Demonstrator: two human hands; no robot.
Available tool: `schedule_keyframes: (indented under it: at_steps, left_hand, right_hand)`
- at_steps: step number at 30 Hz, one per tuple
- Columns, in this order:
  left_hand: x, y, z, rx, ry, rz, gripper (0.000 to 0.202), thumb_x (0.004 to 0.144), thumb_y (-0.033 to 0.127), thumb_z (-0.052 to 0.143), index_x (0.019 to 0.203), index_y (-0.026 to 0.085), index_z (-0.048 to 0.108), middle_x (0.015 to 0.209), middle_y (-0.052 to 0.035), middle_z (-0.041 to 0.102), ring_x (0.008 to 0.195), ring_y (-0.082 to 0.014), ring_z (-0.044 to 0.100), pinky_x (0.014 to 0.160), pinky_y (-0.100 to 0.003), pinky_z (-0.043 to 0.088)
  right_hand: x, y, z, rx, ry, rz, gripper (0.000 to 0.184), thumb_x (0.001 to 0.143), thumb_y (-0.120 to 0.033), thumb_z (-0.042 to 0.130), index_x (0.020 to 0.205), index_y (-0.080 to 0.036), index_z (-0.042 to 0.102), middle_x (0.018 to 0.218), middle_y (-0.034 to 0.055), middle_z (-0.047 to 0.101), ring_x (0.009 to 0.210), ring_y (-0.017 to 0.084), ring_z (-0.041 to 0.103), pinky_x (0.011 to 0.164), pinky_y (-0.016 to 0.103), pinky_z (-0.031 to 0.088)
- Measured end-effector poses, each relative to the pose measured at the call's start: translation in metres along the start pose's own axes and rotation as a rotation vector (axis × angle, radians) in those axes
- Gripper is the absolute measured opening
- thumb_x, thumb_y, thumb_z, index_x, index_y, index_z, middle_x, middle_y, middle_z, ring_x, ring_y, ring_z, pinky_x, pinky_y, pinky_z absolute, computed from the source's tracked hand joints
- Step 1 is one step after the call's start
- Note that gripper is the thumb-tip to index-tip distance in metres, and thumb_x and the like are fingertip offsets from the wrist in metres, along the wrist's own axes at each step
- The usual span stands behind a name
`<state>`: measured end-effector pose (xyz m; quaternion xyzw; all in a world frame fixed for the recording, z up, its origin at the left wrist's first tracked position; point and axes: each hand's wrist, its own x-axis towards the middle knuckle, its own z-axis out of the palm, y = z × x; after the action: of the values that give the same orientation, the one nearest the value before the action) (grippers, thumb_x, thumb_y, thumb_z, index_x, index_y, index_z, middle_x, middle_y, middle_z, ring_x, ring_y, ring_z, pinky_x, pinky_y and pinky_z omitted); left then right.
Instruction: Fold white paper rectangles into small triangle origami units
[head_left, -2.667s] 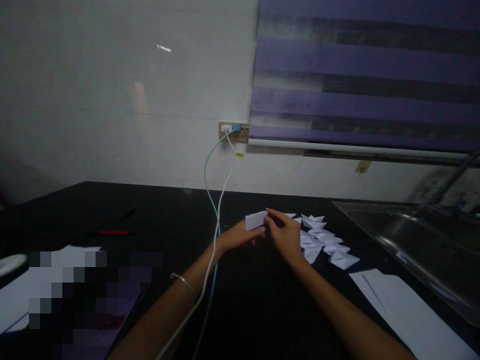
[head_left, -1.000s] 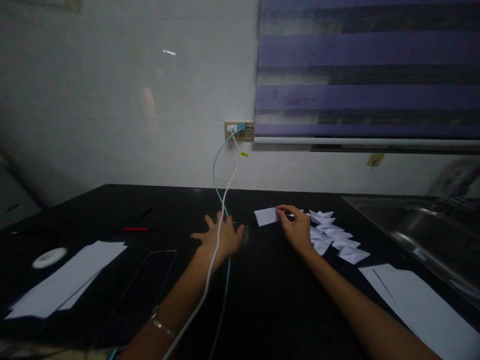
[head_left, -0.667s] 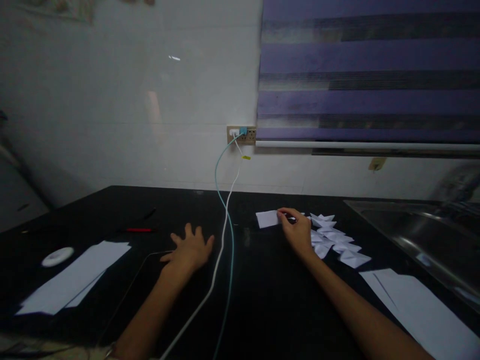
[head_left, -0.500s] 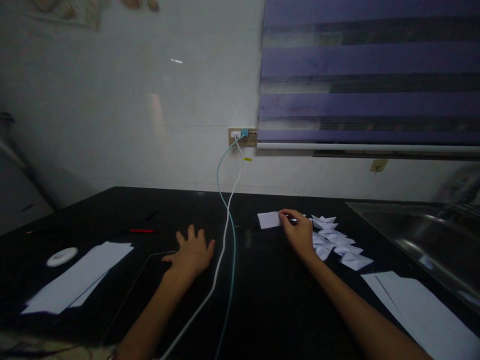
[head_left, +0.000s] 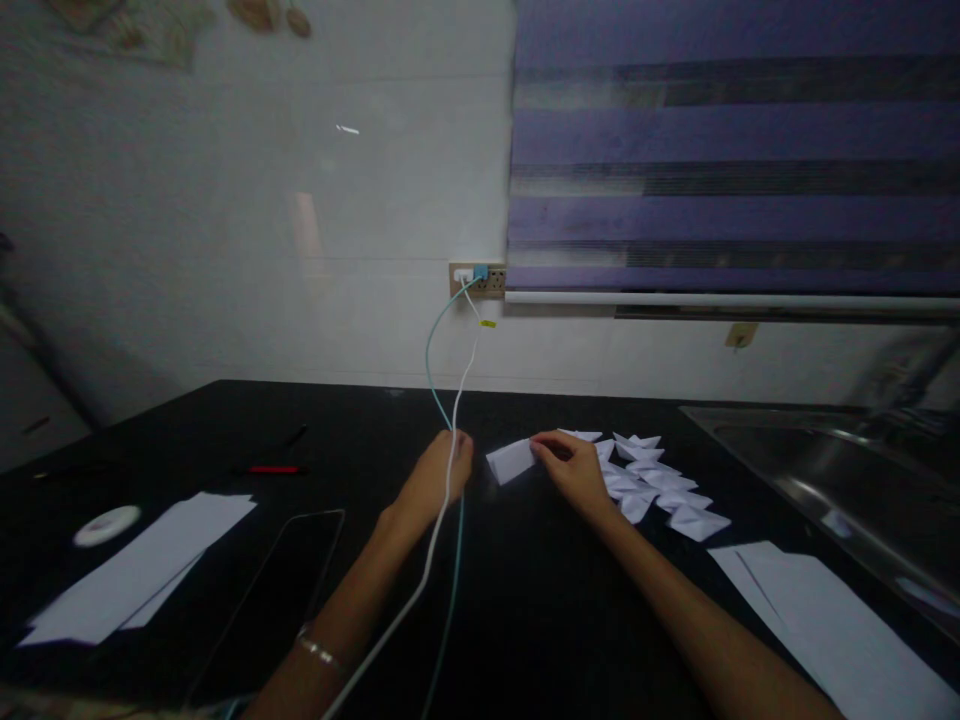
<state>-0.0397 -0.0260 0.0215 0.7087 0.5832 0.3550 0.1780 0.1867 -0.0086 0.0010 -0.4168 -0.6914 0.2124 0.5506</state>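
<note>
My right hand (head_left: 574, 470) pinches the upper right corner of a small folded white paper (head_left: 511, 462), held tilted just above the dark counter. My left hand (head_left: 439, 475) is left of this paper, apart from it, with its fingers bent inward. A white cable (head_left: 437, 540) crosses in front of the left hand, and a teal cable (head_left: 458, 560) runs close by it; whether the fingers grip anything is hidden. Right beside my right hand lie several folded white paper pieces (head_left: 675, 482) with pointed corners, set in rows.
White paper sheets (head_left: 142, 570) lie at left, near a white round object (head_left: 107, 525), a red and black pen (head_left: 274, 469) and a dark phone (head_left: 270, 590). More sheets (head_left: 832, 610) lie at right by a steel sink (head_left: 817, 470). Both cables rise to a wall socket (head_left: 491, 282).
My left hand has moved right and up from lying spread on the counter, uncovering the phone. My right hand has tilted the folded paper and drawn it slightly left. The view has shifted a little.
</note>
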Motion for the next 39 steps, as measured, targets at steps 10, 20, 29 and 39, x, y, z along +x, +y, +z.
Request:
schedule_keyframes:
  at_steps: [10,20,29,39]
  left_hand:
    - [0.044,0.037,0.044,-0.684,-0.576,0.031,0.051,0.079,0.059,0.052,0.081,0.011,0.066,0.06,-0.0001,0.052,0.054,-0.0096,0.042,0.051,-0.02,0.031]
    - [0.045,0.028,0.066,-1.041,-0.579,-0.05,0.042,0.073,0.049,0.067,0.085,0.009,0.067,0.07,-0.0041,0.059,0.06,-0.0106,0.051,0.056,-0.021,0.035]
    - [0.031,0.021,0.059,-1.09,-0.652,-0.128,0.038,0.077,0.048,0.063,0.096,0.015,0.06,0.078,-0.0039,0.061,0.058,-0.0095,0.057,0.051,-0.018,0.04]
    - [0.033,0.01,0.067,-1.124,-0.559,-0.07,0.036,0.073,0.031,0.07,0.103,0.012,0.064,0.102,-0.0121,0.063,0.09,-0.021,0.062,0.072,-0.034,0.053]
  right_hand:
    - [0.005,-0.003,-0.005,-0.119,0.083,-0.191,0.01,0.077,-0.022,0.064,0.08,-0.022,0.073,0.093,0.0066,0.059,0.091,0.02,0.057,0.082,0.034,0.047]
    - [-0.001,-0.012,-0.006,-0.306,-0.03,-0.162,0.015,0.086,-0.025,0.052,0.089,-0.019,0.066,0.072,0.0021,0.063,0.065,0.016,0.056,0.062,0.027,0.042]
    - [-0.003,-0.019,-0.002,-0.334,-0.076,-0.107,0.021,0.086,-0.035,0.052,0.081,-0.02,0.066,0.07,0.0036,0.067,0.063,0.017,0.061,0.06,0.027,0.044]
    - [-0.003,-0.008,0.002,-0.386,-0.092,-0.111,0.014,0.078,-0.031,0.062,0.084,-0.018,0.064,0.08,0.0049,0.063,0.075,0.019,0.057,0.066,0.028,0.042]
